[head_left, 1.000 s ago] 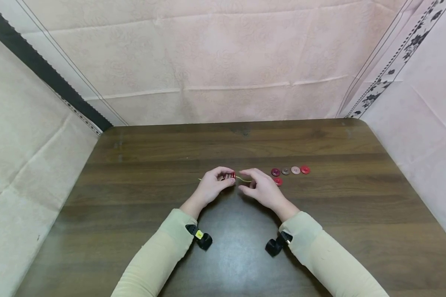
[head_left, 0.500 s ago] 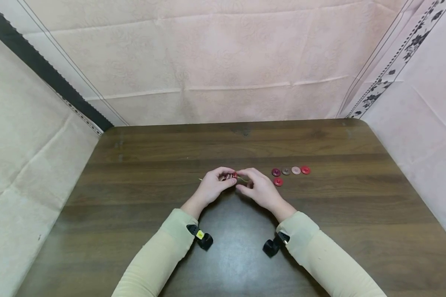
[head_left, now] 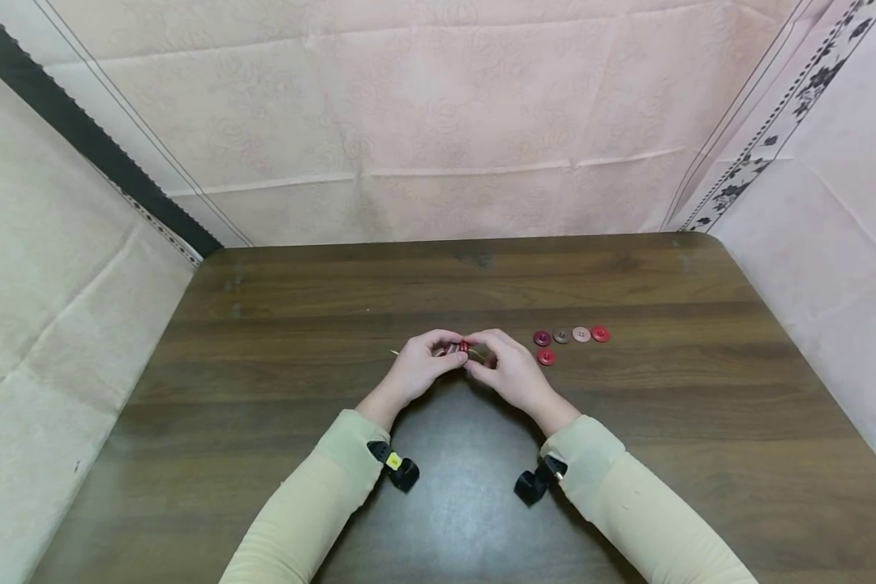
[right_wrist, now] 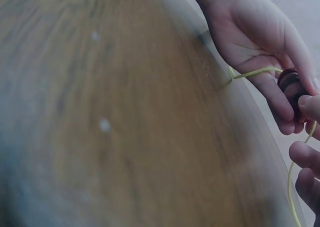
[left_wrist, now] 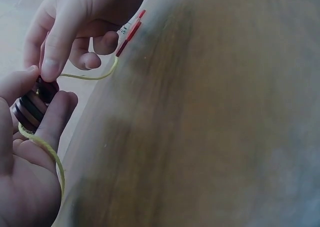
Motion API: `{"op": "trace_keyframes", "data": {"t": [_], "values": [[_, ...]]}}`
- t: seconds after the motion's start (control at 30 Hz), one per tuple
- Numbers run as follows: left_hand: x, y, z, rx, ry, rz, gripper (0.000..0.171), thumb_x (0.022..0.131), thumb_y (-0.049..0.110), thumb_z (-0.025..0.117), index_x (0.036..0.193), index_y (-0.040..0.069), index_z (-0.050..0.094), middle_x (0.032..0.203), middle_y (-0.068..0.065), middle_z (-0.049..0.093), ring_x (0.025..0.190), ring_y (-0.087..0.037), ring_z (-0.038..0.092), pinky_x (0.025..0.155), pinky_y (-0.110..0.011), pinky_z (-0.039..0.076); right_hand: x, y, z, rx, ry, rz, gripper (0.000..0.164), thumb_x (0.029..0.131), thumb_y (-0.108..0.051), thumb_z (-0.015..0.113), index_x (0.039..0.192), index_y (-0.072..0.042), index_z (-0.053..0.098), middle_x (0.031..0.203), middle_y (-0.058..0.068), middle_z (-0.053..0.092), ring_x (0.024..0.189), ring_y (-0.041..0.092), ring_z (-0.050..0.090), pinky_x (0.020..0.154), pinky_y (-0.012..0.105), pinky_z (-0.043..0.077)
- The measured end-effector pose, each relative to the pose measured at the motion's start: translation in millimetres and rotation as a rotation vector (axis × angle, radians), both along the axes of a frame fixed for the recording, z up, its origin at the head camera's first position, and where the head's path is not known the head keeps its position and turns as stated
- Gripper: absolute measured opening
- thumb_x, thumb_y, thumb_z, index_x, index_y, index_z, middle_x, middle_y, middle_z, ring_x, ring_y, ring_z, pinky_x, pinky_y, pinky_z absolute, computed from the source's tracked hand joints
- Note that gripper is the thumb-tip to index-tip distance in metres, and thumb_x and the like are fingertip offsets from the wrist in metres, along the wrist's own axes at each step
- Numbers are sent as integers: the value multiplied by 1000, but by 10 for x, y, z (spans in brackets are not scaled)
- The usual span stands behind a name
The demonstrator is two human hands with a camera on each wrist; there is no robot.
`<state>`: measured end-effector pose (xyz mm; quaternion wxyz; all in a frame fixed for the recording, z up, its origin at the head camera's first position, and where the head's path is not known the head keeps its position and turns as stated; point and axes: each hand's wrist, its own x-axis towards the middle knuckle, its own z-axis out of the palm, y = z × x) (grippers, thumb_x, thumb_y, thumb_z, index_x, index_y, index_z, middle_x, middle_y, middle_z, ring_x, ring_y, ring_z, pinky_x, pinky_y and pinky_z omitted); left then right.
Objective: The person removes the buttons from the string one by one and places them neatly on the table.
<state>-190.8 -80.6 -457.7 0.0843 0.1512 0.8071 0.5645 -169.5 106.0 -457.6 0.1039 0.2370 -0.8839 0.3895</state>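
Observation:
Over the middle of the table, my left hand (head_left: pixel 414 365) grips a stack of buttons (left_wrist: pixel 31 109) between its thumb and fingers. The buttons are strung on a yellow cord (left_wrist: pixel 92 78); one length trails over the left palm, another runs out past the right fingers. My right hand (head_left: pixel 509 369) meets the left fingertips, its thumb and index finger pinching the red button (head_left: pixel 464 346) at the stack's right end. Its other fingers curl loosely near the cord. In the right wrist view, the fingers partly cover the button stack (right_wrist: pixel 291 84).
Right of the hands, a maroon button (head_left: pixel 542 338), a grey button (head_left: pixel 560 336), a pale pink button (head_left: pixel 581 334) and a red button (head_left: pixel 600 333) lie in a row on the wooden table (head_left: pixel 321 300). Another red button (head_left: pixel 546 357) lies nearer. Pale cloth (head_left: pixel 423 122) hangs behind.
My right hand has moved left, closing the gap to the left hand, and its fingertips now pinch the end button. The left hand has barely moved.

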Motion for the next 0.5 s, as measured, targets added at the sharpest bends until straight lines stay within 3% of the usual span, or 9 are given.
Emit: {"op": "trace_keyframes", "data": {"t": [0.5], "values": [[-20, -2, -33, 27, -8, -7, 25, 85, 16, 71, 107, 4, 67, 102, -5, 67, 95, -14, 59, 85, -30, 47, 11, 29, -3, -15, -16, -19, 31, 82, -15, 72, 111, -11, 61, 95, 2, 63, 66, 8, 54, 58, 27, 45]]}}
